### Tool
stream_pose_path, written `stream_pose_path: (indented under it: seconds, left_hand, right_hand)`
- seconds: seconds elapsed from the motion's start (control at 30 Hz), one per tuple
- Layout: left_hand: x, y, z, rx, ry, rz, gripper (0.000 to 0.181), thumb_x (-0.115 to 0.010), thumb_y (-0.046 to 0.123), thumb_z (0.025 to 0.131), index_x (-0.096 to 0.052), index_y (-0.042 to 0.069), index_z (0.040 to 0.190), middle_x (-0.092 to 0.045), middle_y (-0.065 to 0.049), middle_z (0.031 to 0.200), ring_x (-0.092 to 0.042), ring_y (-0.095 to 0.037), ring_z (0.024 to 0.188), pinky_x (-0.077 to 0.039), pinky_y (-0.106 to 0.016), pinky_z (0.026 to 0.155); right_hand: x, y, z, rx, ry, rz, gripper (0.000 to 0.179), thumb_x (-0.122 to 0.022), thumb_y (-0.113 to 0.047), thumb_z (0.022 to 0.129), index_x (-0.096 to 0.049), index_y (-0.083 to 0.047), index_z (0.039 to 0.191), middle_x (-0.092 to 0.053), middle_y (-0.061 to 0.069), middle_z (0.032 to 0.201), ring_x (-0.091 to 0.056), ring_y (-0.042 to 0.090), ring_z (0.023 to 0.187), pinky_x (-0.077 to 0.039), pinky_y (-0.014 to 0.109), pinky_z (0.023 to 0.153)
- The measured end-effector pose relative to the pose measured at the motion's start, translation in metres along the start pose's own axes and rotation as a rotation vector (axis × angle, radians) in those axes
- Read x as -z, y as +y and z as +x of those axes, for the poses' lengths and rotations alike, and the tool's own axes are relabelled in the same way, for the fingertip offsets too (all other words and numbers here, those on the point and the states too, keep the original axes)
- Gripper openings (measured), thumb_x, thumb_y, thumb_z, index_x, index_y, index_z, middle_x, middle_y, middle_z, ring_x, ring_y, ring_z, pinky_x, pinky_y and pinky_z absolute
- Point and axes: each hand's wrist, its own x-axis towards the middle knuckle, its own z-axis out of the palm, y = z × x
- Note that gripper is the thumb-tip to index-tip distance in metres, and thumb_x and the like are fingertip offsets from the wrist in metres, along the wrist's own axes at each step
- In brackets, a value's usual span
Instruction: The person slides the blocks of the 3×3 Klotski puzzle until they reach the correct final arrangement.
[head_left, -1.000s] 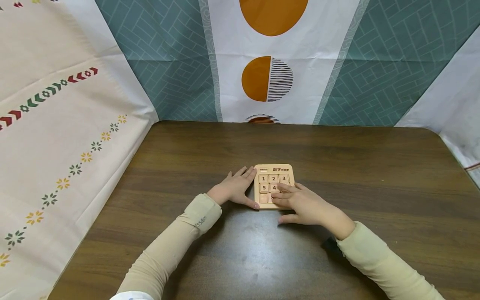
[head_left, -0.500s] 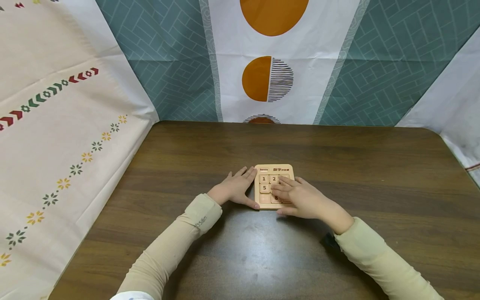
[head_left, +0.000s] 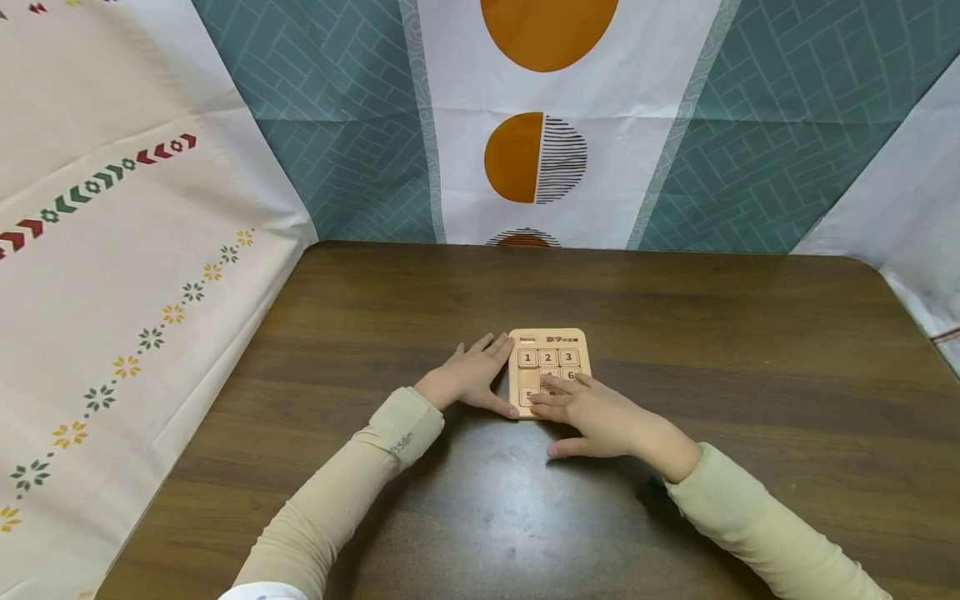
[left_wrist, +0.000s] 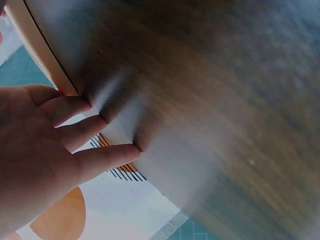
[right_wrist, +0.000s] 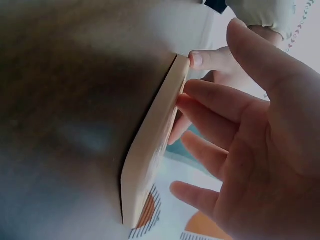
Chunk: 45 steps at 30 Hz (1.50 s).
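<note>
A light wooden sliding number puzzle [head_left: 542,333] lies flat on the table. Its top row reads 1, 2, 3, and the middle-left slot [head_left: 528,379] is bare. In the bottom-left corner sits the 5 tile [head_left: 524,393]. My left hand [head_left: 472,377] braces the puzzle's left side with spread fingers, its thumb at the near corner. Over the lower tiles reaches my right hand [head_left: 596,415], fingertips at the bottom row and thumb off the near edge. In the right wrist view, two fingertips [right_wrist: 183,101] meet the puzzle's face. Those fingers partly cover several tiles.
The dark wooden table [head_left: 420,292] has rounded far corners. Behind it hangs a teal and white cloth [head_left: 360,167] with orange circles. A patterned pale cloth [head_left: 150,250] drapes along the left side.
The 5 tile has slid from the middle-left slot down to the bottom-left corner. My right hand has shifted over the tiles and now lies lower and further left. The left hand stays put.
</note>
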Motion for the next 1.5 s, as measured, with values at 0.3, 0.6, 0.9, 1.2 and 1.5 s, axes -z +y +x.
stream_pose_path:
  seconds: [0.3, 0.6, 0.9, 1.2, 1.5]
  left_hand:
    - [0.0, 0.0, 0.0, 0.004, -0.006, 0.009, 0.117, -0.062, 0.069, 0.067, 0.0, 0.01, 0.147, -0.001, -0.005, 0.152, -0.001, -0.025, 0.138, -0.014, -0.056, 0.104]
    - [0.001, 0.0, -0.001, -0.001, -0.004, -0.004, 0.116, -0.063, 0.067, 0.068, -0.002, 0.009, 0.147, -0.002, -0.005, 0.152, -0.001, -0.025, 0.138, -0.013, -0.056, 0.104]
    - [0.0, 0.0, 0.0, 0.001, -0.006, -0.003, 0.116, -0.062, 0.068, 0.067, -0.001, 0.01, 0.147, -0.001, -0.004, 0.152, 0.0, -0.024, 0.138, -0.013, -0.056, 0.104]
    - [0.0, -0.001, 0.0, -0.002, 0.002, -0.004, 0.116, -0.063, 0.068, 0.068, -0.001, 0.01, 0.147, 0.0, -0.004, 0.152, 0.0, -0.025, 0.138, -0.013, -0.056, 0.104]
    - [-0.001, -0.001, 0.0, -0.005, 0.003, -0.004, 0.116, -0.063, 0.068, 0.068, -0.001, 0.009, 0.147, -0.001, -0.004, 0.152, 0.0, -0.025, 0.138, -0.013, -0.056, 0.104]
  right_hand:
    - [0.003, 0.013, 0.0, -0.134, 0.094, -0.077, 0.058, -0.062, -0.043, 0.083, -0.056, -0.005, 0.125, -0.052, 0.01, 0.13, -0.033, 0.033, 0.129, -0.028, 0.06, 0.095]
    - [-0.003, 0.006, 0.014, -0.131, 0.062, -0.056, 0.062, -0.06, -0.047, 0.083, -0.052, -0.006, 0.129, -0.046, 0.007, 0.135, -0.031, 0.032, 0.13, -0.028, 0.059, 0.095]
    - [0.003, 0.013, -0.005, -0.21, 0.094, -0.096, 0.057, -0.061, -0.043, 0.084, -0.056, -0.006, 0.126, -0.05, 0.009, 0.131, -0.03, 0.033, 0.13, -0.026, 0.06, 0.096]
    - [0.002, 0.015, -0.007, -0.22, 0.093, -0.086, 0.056, -0.061, -0.044, 0.083, -0.058, -0.005, 0.123, -0.053, 0.01, 0.129, -0.032, 0.034, 0.129, -0.027, 0.062, 0.094]
    - [0.005, 0.007, -0.016, -0.23, 0.096, -0.09, 0.05, -0.062, -0.042, 0.083, -0.062, -0.006, 0.119, -0.056, 0.009, 0.125, -0.034, 0.033, 0.128, -0.027, 0.06, 0.095]
